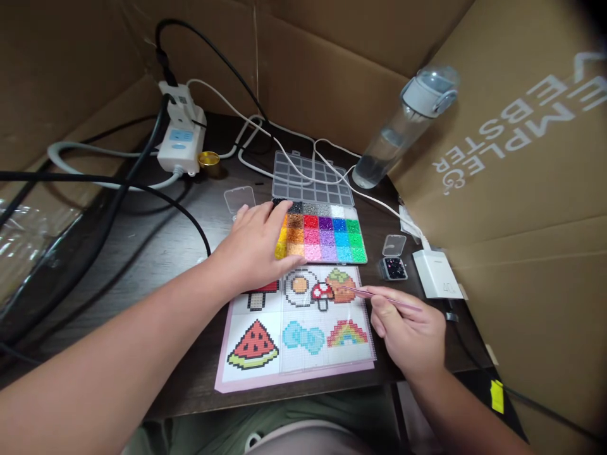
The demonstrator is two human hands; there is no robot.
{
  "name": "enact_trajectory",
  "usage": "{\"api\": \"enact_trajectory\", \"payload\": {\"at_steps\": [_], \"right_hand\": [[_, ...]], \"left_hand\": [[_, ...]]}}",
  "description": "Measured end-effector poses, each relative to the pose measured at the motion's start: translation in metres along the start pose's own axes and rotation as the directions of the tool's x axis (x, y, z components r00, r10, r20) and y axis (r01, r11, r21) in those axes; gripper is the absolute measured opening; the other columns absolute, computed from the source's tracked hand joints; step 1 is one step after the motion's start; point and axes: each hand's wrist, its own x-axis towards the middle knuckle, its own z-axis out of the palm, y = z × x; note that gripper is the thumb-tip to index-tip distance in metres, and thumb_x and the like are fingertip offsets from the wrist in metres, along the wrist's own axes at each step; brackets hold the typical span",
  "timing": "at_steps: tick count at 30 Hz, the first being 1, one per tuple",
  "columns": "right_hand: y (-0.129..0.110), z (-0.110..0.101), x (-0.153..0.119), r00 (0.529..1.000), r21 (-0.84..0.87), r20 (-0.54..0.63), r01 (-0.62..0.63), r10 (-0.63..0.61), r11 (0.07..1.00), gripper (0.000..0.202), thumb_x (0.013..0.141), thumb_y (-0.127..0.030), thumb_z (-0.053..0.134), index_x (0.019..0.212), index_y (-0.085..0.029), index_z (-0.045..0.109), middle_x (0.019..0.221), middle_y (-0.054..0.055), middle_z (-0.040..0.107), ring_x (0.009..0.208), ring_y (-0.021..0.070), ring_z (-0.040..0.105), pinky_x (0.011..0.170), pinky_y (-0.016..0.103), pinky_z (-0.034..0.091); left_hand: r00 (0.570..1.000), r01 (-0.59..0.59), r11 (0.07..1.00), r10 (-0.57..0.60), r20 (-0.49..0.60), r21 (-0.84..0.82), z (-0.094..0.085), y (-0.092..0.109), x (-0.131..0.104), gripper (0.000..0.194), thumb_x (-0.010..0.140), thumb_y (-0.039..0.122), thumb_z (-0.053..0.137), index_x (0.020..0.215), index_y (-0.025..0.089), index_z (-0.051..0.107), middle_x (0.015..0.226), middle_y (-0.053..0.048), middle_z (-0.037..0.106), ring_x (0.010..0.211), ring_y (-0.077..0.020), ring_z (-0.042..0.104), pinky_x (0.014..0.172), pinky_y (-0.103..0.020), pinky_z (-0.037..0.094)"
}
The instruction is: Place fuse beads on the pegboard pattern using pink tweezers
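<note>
In my right hand [410, 325] is a pair of pink tweezers [386, 297], gripped between thumb and fingers. Their tips point left, over the orange fruit picture on the pattern sheet [253, 374]. A clear pegboard [310, 363] covers much of that sheet, and a small red mushroom of beads [323, 294] shows on it. My left hand [258, 243] lies with fingers spread over the left side of the bead box [365, 249], hiding some compartments. Beads sorted by colour fill the box, and its clear lid [313, 180] is folded back.
A small clear box of dark beads [393, 268] stands right of the sheet, near a white charger [436, 275]. Behind are a water bottle [403, 129], a power strip [183, 136], a gold cup [209, 163] and tangled cables. Cardboard walls [327, 76] enclose the table.
</note>
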Motion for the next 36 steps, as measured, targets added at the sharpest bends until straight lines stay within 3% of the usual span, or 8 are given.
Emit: {"api": "enact_trajectory", "payload": {"at_steps": [7,17,24,36], "right_hand": [[0.012,0.004,-0.005,1.0,-0.035,0.021,0.013,-0.012,0.999,0.019,0.09,-0.03,0.067,0.095,-0.018,0.082,0.054,0.003,0.067,0.041,0.0132,0.054,0.041,0.027,0.045],[0.016,0.003,-0.007,1.0,-0.005,0.001,-0.016,0.016,1.0,0.016,0.089,-0.026,0.069,0.097,-0.018,0.081,0.051,0.0,0.063,0.041,0.0106,0.051,0.041,0.024,0.043],[0.012,0.005,-0.005,1.0,-0.065,0.009,0.012,-0.011,0.998,0.019,0.088,-0.03,0.069,0.095,-0.018,0.082,0.054,0.003,0.067,0.046,0.0159,0.062,0.042,0.027,0.05],[0.007,0.006,-0.004,1.0,-0.082,0.019,-0.011,0.013,0.997,0.021,0.089,-0.032,0.068,0.095,-0.017,0.082,0.052,0.002,0.066,0.046,0.0168,0.063,0.041,0.027,0.05]], "left_hand": [[1.0,-0.009,1.0,0.009,-0.006,0.0,0.0,0.0,0.0,0.09,0.082,0.057,0.067,0.151,0.012,0.03,0.146,-0.022,0.047,0.139,-0.0405,0.042,0.119,-0.062,0.021],[1.0,-0.007,1.0,0.007,0.001,-0.005,0.0,0.0,-0.001,0.091,0.082,0.058,0.066,0.151,0.012,0.03,0.147,-0.023,0.046,0.14,-0.0404,0.041,0.119,-0.061,0.02],[1.0,-0.016,1.0,0.016,-0.006,0.012,0.0,0.0,0.0,0.089,0.082,0.058,0.066,0.151,0.012,0.031,0.146,-0.022,0.048,0.138,-0.0399,0.042,0.118,-0.062,0.022],[1.0,-0.018,1.0,0.018,-0.004,0.019,0.0,0.0,-0.001,0.089,0.082,0.06,0.065,0.151,0.014,0.03,0.146,-0.022,0.047,0.138,-0.0393,0.043,0.118,-0.061,0.023]]}}
